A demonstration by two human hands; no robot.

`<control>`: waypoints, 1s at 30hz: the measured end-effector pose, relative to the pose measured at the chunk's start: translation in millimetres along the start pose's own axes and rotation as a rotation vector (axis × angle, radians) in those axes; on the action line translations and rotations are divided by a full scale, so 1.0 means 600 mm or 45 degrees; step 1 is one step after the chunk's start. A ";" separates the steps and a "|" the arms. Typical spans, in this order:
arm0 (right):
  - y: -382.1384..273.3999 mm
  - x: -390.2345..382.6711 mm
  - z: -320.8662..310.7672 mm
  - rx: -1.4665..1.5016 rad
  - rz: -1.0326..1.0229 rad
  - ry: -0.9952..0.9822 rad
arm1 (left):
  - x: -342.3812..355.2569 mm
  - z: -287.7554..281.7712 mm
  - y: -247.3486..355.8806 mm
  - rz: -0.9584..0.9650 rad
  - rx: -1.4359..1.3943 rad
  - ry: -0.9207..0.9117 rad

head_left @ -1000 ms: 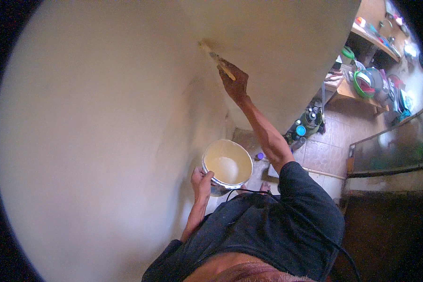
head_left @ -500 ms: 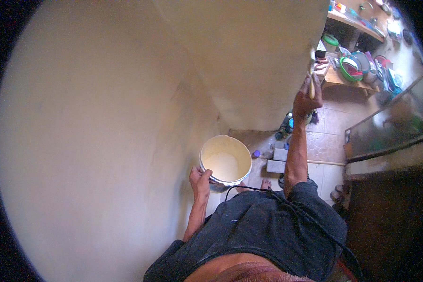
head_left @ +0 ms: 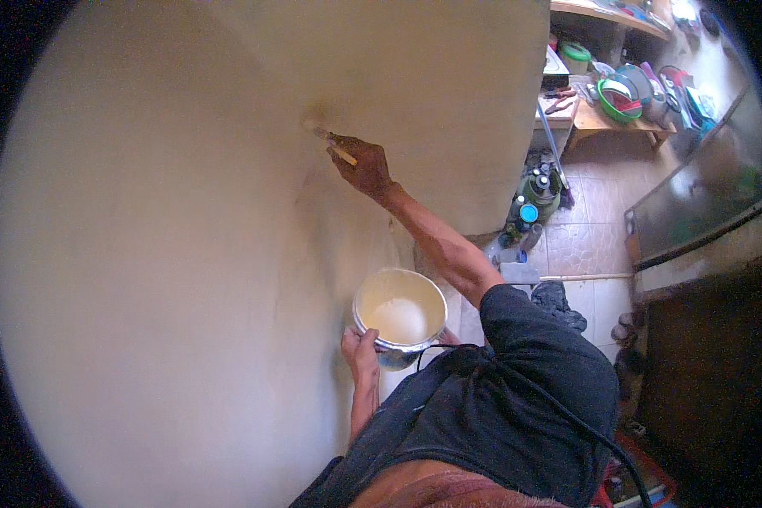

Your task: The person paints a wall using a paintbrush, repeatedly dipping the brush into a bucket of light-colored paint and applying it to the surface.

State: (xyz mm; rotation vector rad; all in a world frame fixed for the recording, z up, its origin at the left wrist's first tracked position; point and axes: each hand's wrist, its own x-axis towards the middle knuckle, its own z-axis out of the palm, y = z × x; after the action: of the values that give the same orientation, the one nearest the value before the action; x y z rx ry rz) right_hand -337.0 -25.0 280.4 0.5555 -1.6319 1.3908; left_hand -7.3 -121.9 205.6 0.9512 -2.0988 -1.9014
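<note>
My right hand (head_left: 364,168) is closed around the pale handle of a paintbrush (head_left: 345,156). Its bristles are at the cream wall (head_left: 169,254), close to the inside corner where two wall faces meet. Below and nearer to me, my left hand (head_left: 361,350) grips the near left rim of a bucket (head_left: 376,292), thumb over the edge. Pale cream paint (head_left: 398,320) lies inside the bucket, which is held close to the left wall and in front of my body.
A cable (head_left: 550,389) crosses my dark shirt. To the right, beyond the wall's end, stand a gas cylinder (head_left: 540,190), a grey block (head_left: 519,273) and a low wooden table (head_left: 605,121) with a green basin (head_left: 615,112). A framed glass panel (head_left: 703,203) stands at far right.
My right hand has swung left with the paintbrush, from the wall's right edge to near the inside corner. The bucket has shifted slightly nearer, still in my left hand.
</note>
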 end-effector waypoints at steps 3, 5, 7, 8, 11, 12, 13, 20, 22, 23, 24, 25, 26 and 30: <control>0.061 0.022 -0.076 -0.365 -0.184 -0.003 | 0.002 -0.002 0.005 -0.016 0.014 -0.009; 0.067 0.037 -0.170 -0.149 0.096 0.187 | 0.005 -0.003 0.002 -0.013 -0.006 -0.014; 0.082 0.035 -0.268 -0.508 -0.076 0.225 | 0.002 -0.002 0.004 0.016 -0.013 -0.002; 0.075 0.036 -0.316 -0.595 0.013 0.246 | -0.004 0.001 0.014 0.041 0.040 0.013; 0.038 0.048 -0.429 -0.626 0.112 0.545 | -0.016 0.013 0.041 0.090 0.081 0.001; 0.051 0.031 -0.466 -0.834 0.223 0.531 | -0.015 0.013 0.038 0.086 0.015 -0.019; 0.039 0.042 -0.476 -0.595 0.170 0.762 | -0.013 0.015 0.038 0.085 -0.057 -0.034; -0.040 0.071 -0.372 -0.456 0.916 0.714 | -0.009 0.014 0.037 0.002 -0.026 -0.064; 0.042 0.014 -0.285 -0.903 0.212 0.561 | -0.028 0.025 0.075 -0.012 0.042 -0.048; 0.039 0.013 -0.237 -0.823 0.112 0.585 | -0.029 0.025 0.076 -0.011 0.061 -0.018; 0.030 0.014 -0.191 -0.749 0.012 0.620 | -0.031 0.026 0.077 -0.004 0.085 0.001; 0.025 0.008 -0.154 -0.692 0.029 0.508 | -0.033 0.027 0.076 0.001 0.111 0.014; 0.019 -0.002 -0.117 -0.630 0.051 0.392 | -0.032 0.026 0.067 0.010 0.072 0.028; 0.009 -0.027 -0.003 -0.365 -0.125 0.137 | -0.016 0.018 0.019 0.079 -0.042 0.051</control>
State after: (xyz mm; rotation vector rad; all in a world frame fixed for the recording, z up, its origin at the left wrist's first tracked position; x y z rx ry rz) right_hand -332.5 -25.4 263.9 0.3808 -1.6572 1.0725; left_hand -9.3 -108.1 217.2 0.8990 -2.0435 -1.8657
